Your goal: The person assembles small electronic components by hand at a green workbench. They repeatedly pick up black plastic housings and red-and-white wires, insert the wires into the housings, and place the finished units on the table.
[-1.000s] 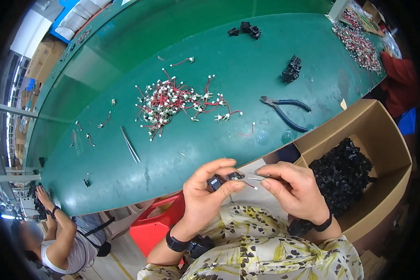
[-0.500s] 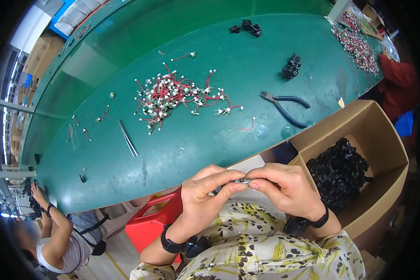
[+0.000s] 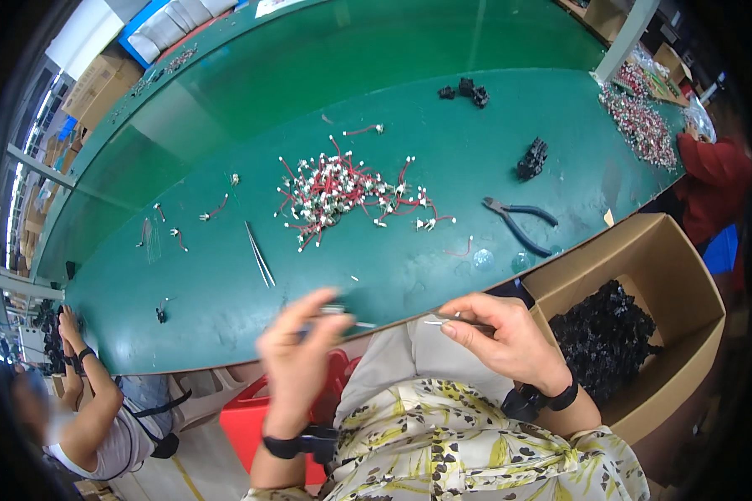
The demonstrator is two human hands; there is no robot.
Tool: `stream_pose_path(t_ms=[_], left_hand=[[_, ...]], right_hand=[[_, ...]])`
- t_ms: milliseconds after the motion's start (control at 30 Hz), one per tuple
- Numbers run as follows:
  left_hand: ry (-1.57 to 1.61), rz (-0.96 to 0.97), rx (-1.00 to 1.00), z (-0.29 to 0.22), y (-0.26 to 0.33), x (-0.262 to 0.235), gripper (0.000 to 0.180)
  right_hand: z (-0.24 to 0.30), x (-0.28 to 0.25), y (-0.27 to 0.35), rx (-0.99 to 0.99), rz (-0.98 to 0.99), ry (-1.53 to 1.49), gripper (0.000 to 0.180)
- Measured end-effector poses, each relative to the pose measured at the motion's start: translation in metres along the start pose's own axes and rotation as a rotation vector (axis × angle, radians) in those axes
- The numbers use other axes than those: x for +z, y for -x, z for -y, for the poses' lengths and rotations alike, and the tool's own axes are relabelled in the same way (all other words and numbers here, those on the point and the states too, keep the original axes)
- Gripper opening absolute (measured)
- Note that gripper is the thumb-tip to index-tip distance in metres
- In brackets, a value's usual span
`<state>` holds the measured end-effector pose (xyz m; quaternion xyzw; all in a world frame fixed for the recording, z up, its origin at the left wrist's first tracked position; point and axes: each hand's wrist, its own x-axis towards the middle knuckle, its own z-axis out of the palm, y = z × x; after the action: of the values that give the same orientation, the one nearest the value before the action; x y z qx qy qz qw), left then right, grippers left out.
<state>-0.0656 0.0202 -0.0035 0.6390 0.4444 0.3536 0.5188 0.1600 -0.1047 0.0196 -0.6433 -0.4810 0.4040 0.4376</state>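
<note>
My left hand [image 3: 297, 338], smeared by motion, is near the table's front edge. A thin, light, metallic-looking piece [image 3: 363, 324] sticks out from its fingers; its kind is too blurred to tell. My right hand [image 3: 501, 334] pinches a slim dark tool with a silver tip [image 3: 434, 322] between thumb and fingers, the tip pointing left. The two hands are apart. Beyond them on the green table lies a pile of red wires with white connectors [image 3: 330, 190]. Metal tweezers [image 3: 260, 255] lie to the left of the pile, and blue-handled cutting pliers [image 3: 522, 222] to the right.
At my right stands a cardboard box [image 3: 673, 351] holding many black plastic parts [image 3: 606, 330]. Black clusters [image 3: 532, 159] rest farther back on the table [image 3: 409, 275]. A red container [image 3: 246, 426] is low at left. One person [image 3: 100, 409] works at left, another [image 3: 714, 179] at far right.
My hands were together over a small dark piece; now they have parted, the left moving leftward. The view has shifted, so the table things appear lower.
</note>
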Motion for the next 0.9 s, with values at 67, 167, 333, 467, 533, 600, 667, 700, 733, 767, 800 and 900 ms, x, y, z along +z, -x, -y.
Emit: stream_pose_path(t_ms=[67, 167, 333, 467, 533, 600, 667, 700, 733, 767, 800, 900], left_hand=[[-0.111, -0.271, 0.003, 0.003, -0.012, -0.056, 0.030], [-0.669, -0.524, 0.224, 0.022, -0.022, -0.140, 0.059], [0.567, -0.031, -0.070, -0.004, -0.014, -0.082, 0.054], [1.092, 0.470, -0.417, -0.001, -0.013, 0.003, 0.057], [1.122, 0.485, -0.492, -0.008, -0.005, 0.021, 0.056], [1.143, 0.512, -0.506, -0.014, -0.001, 0.034, 0.056], [1.186, 0.553, -0.538, -0.014, 0.001, 0.044, 0.058], [1.218, 0.581, -0.564, -0.014, 0.002, 0.047, 0.058], [1.250, 0.607, -0.589, -0.013, 0.002, 0.051, 0.059], [1.246, 0.639, -0.576, -0.012, 0.002, 0.053, 0.060], [1.242, 0.670, -0.563, -0.010, 0.001, 0.056, 0.060], [1.167, 0.709, -0.522, -0.005, 0.000, 0.063, 0.060]], right_hand=[[0.000, -0.004, 0.002, 0.014, 0.003, -0.010, 0.022], [-0.015, 0.009, 0.001, -0.013, -0.023, -0.123, 0.026], [-0.009, 0.023, -0.005, -0.003, -0.007, -0.155, 0.021], [0.003, 0.030, -0.009, -0.072, -0.081, -0.153, 0.020], [0.005, 0.027, -0.007, -0.084, -0.099, -0.125, 0.029], [0.004, 0.025, -0.006, -0.109, -0.137, -0.119, 0.035], [0.005, 0.020, -0.004, -0.135, -0.126, -0.116, 0.043], [0.002, 0.019, -0.003, -0.156, -0.126, -0.077, 0.045], [-0.001, 0.017, -0.003, -0.177, -0.124, -0.037, 0.046], [0.001, 0.018, -0.003, -0.212, -0.159, -0.012, 0.046], [0.001, 0.016, -0.003, -0.203, -0.151, -0.015, 0.046], [-0.003, 0.006, -0.003, -0.172, -0.115, -0.001, 0.044]])
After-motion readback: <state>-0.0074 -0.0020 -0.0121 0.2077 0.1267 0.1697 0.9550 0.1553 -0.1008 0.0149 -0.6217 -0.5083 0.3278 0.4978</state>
